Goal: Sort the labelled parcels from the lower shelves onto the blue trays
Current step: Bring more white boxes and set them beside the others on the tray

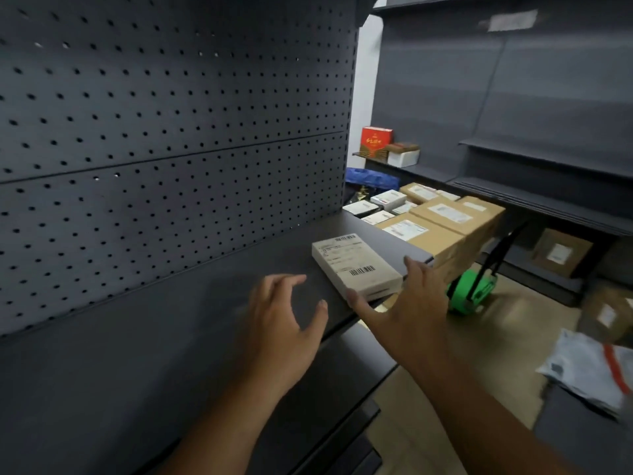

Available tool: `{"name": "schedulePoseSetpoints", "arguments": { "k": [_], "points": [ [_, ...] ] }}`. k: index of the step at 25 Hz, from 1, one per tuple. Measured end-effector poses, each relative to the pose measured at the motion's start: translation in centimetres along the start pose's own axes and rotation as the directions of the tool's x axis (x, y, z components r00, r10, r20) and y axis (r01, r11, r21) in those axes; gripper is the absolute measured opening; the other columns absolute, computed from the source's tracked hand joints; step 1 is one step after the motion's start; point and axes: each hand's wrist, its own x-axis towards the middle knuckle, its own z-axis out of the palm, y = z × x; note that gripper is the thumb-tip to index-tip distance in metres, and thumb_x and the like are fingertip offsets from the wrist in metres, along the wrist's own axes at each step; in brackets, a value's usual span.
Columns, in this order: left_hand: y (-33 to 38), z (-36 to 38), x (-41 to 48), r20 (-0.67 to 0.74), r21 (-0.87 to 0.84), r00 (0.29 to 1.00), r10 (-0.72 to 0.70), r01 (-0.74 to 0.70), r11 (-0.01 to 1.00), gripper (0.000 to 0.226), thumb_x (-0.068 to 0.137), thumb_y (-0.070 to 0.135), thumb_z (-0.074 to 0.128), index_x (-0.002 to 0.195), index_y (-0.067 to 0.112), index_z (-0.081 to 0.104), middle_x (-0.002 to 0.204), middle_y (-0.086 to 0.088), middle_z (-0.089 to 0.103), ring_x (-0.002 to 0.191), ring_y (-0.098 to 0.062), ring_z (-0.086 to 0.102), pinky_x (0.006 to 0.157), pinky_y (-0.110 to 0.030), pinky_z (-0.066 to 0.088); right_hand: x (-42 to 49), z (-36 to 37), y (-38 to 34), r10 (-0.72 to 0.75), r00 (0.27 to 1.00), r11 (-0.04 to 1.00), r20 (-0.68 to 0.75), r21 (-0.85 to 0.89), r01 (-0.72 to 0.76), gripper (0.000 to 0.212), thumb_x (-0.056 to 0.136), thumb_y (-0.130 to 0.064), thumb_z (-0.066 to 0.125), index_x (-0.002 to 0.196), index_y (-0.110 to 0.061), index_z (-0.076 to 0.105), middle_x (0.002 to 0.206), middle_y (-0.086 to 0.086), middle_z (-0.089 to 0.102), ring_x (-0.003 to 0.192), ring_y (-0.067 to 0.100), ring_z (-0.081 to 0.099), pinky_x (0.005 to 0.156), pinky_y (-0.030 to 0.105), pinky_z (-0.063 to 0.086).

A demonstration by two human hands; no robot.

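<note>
A flat white labelled parcel [356,265] with barcodes lies on the dark grey shelf [205,303], near its right front corner. My right hand [407,303] is spread open at the parcel's near right corner, thumb touching its front end and fingers by its right side, not closed on it. My left hand [287,317] hovers open over the shelf just left of the parcel, fingers apart, holding nothing. Beyond the shelf end sits a stack of brown cardboard parcels [442,228] with white labels, with smaller white boxes [387,200] behind them.
A perforated grey back panel [171,132] rises behind the shelf. A green tape dispenser [471,291] lies on the tan floor. More brown parcels [561,252] and a grey mailer bag [592,368] sit at right. A red box [376,138] stands on a far shelf beside blue plastic [370,178].
</note>
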Motion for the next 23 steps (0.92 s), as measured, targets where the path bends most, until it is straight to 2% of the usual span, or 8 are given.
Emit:
{"name": "schedulePoseSetpoints", "arguments": {
  "k": [2, 4, 7, 10, 14, 16, 19, 23],
  "points": [
    [0.2, 0.6, 0.8, -0.011, 0.018, 1.0, -0.008, 0.008, 1.0, 0.04, 0.089, 0.048, 0.066, 0.126, 0.036, 0.057, 0.126, 0.021, 0.042, 0.124, 0.001, 0.035, 0.094, -0.019, 0.031, 2.1, 0.9, -0.3, 0.008, 0.995, 0.998, 0.095, -0.06, -0.002, 0.122, 0.065, -0.087, 0.062, 0.152, -0.007, 0.032, 0.15, 0.011, 0.042, 0.139, 0.03, 0.037, 0.114, 0.045, 0.033],
    [0.4, 0.9, 1.3, -0.017, 0.017, 0.999, -0.029, 0.029, 0.999, 0.041, 0.089, 0.048, 0.067, 0.127, 0.037, 0.056, 0.126, 0.024, 0.04, 0.125, 0.003, 0.034, 0.092, -0.013, 0.029, 3.5, 1.8, -0.6, -0.006, 0.99, 0.996, 0.139, -0.083, 0.017, 0.125, 0.062, -0.092, 0.058, 0.15, -0.007, 0.032, 0.149, 0.012, 0.04, 0.138, 0.031, 0.037, 0.113, 0.047, 0.032],
    [0.6, 1.2, 2.0, -0.033, 0.042, 0.998, -0.054, 0.055, 0.998, 0.041, 0.088, 0.052, 0.064, 0.127, 0.039, 0.055, 0.125, 0.027, 0.038, 0.124, 0.007, 0.032, 0.087, -0.01, 0.03, 4.4, 3.1, -0.3, -0.058, 0.985, 0.988, 0.164, -0.133, 0.081, 0.113, 0.061, -0.092, 0.057, 0.137, -0.011, 0.041, 0.132, 0.008, 0.047, 0.123, 0.029, 0.045, 0.1, 0.041, 0.036],
    [1.0, 1.7, 2.6, -0.051, 0.073, 0.996, -0.069, 0.073, 0.995, 0.042, 0.088, 0.053, 0.063, 0.127, 0.04, 0.055, 0.126, 0.027, 0.039, 0.123, 0.009, 0.031, 0.085, -0.007, 0.028, 4.7, 3.9, 0.7, -0.07, 0.974, 0.986, 0.215, -0.133, 0.1, 0.1, 0.061, -0.089, 0.057, 0.128, -0.015, 0.043, 0.12, 0.004, 0.049, 0.109, 0.023, 0.044, 0.089, 0.037, 0.038],
    [1.5, 2.3, 2.6, -0.067, 0.102, 0.994, -0.086, 0.093, 0.99, 0.044, 0.088, 0.054, 0.063, 0.129, 0.041, 0.054, 0.126, 0.029, 0.037, 0.122, 0.011, 0.03, 0.087, -0.009, 0.028, 4.8, 4.6, 1.6, -0.11, 0.967, 0.984, 0.232, -0.111, 0.139, 0.099, 0.06, -0.086, 0.061, 0.128, -0.018, 0.039, 0.119, 0.002, 0.047, 0.107, 0.02, 0.043, 0.09, 0.034, 0.039],
    [1.8, 2.5, 2.3, -0.071, 0.133, 0.992, -0.104, 0.113, 0.985, 0.045, 0.089, 0.056, 0.061, 0.131, 0.041, 0.053, 0.127, 0.029, 0.036, 0.12, 0.012, 0.028, 0.086, -0.013, 0.029, 5.1, 4.7, 1.9, -0.127, 0.965, 0.986, 0.229, -0.073, 0.147, 0.098, 0.061, -0.082, 0.065, 0.13, -0.016, 0.039, 0.121, 0.003, 0.047, 0.109, 0.021, 0.043, 0.091, 0.034, 0.038],
    [2.0, 2.0, 1.6, -0.113, 0.187, 0.986, -0.123, 0.142, 0.972, 0.048, 0.089, 0.057, 0.059, 0.133, 0.039, 0.052, 0.129, 0.026, 0.036, 0.122, 0.008, 0.03, 0.092, -0.018, 0.031, 5.5, 4.6, 1.9, -0.175, 0.968, 0.984, 0.18, 0.076, 0.164, 0.097, 0.062, -0.074, 0.071, 0.132, -0.014, 0.041, 0.122, 0.005, 0.048, 0.111, 0.023, 0.042, 0.087, 0.033, 0.034],
    [1.8, -0.1, -0.4, -0.214, 0.237, 0.962, -0.168, 0.218, 0.947, 0.049, 0.089, 0.055, 0.061, 0.133, 0.035, 0.053, 0.128, 0.023, 0.04, 0.122, 0.004, 0.033, 0.096, -0.019, 0.031, 5.3, 4.5, -0.2, -0.309, 0.934, 0.939, 0.178, 0.214, 0.27, 0.105, 0.06, -0.073, 0.075, 0.139, -0.013, 0.04, 0.129, 0.007, 0.049, 0.118, 0.025, 0.042, 0.092, 0.034, 0.035]
  ]
}}
